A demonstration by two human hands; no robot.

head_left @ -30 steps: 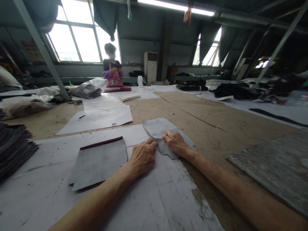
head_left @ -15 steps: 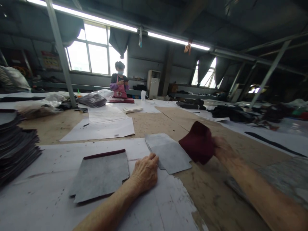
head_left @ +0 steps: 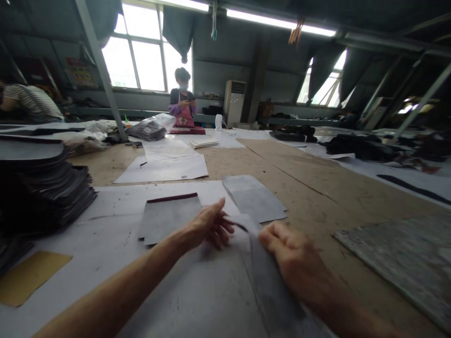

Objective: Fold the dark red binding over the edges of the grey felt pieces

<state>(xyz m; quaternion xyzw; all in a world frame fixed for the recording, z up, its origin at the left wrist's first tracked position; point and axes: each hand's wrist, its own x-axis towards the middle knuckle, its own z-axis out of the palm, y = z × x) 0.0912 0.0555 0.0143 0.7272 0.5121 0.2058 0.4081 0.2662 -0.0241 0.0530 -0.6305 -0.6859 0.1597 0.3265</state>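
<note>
My right hand [head_left: 291,256] is closed on the edge of a grey-backed fabric piece [head_left: 269,281], which hangs tilted above the white paper and is partly blurred. A dark edge shows at the piece's far end. Close to that end is my left hand [head_left: 214,228], its thumb up and fingers apart; whether they touch the piece I cannot tell. Left of it, a grey panel [head_left: 172,215] with a maroon strip along its far edge lies flat, partly behind my left forearm. Beyond my hands lie some more grey pieces [head_left: 255,199].
At the left rises a tall stack of dark-edged pieces [head_left: 63,188], with a tan card [head_left: 33,277] in front. A grey mottled slab [head_left: 401,263] lies at the right. Across the table, a person in a pink apron [head_left: 183,110] stands behind plastic bags [head_left: 148,129].
My right hand has brought its piece in from the right, now showing the grey side rather than maroon. My left hand has lifted off the grey pieces and spread its fingers. The view has shifted.
</note>
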